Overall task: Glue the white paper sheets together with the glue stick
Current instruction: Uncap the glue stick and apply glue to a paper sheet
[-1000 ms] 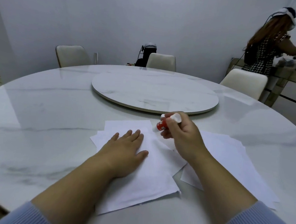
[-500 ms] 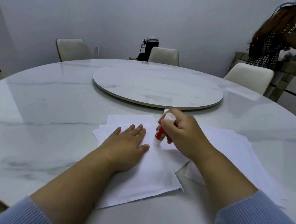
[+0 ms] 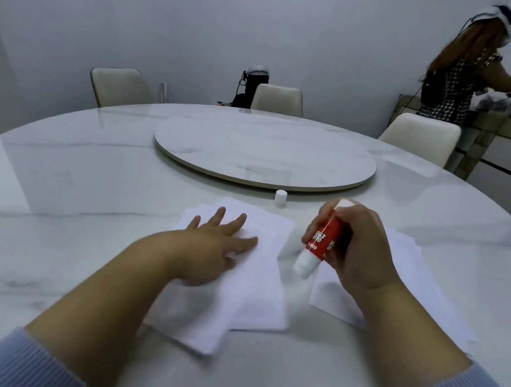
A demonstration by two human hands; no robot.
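My left hand (image 3: 214, 245) lies flat on the near stack of white paper sheets (image 3: 254, 284), fingers straight and spread, palm pressing the top sheet down on the desk (image 3: 65, 210). My right hand (image 3: 356, 248) grips the glue stick (image 3: 320, 243), fingers curled round its red barrel. The stick is tilted, white end pointing down and left, hanging over the right edge of the near stack; blur keeps me from telling whether the tip touches paper. A second spread of sheets (image 3: 422, 295) lies to the right, partly under my right wrist, its left edge just beside the near stack. A small white cap (image 3: 280, 196) stands upright on the desk beyond the paper, near the rim of the round turntable (image 3: 263, 154) at the desk's middle. Three pale chairs (image 3: 277, 99) stand round the far side. In the far right corner another person (image 3: 456, 77) stands at a sideboard, turned away.
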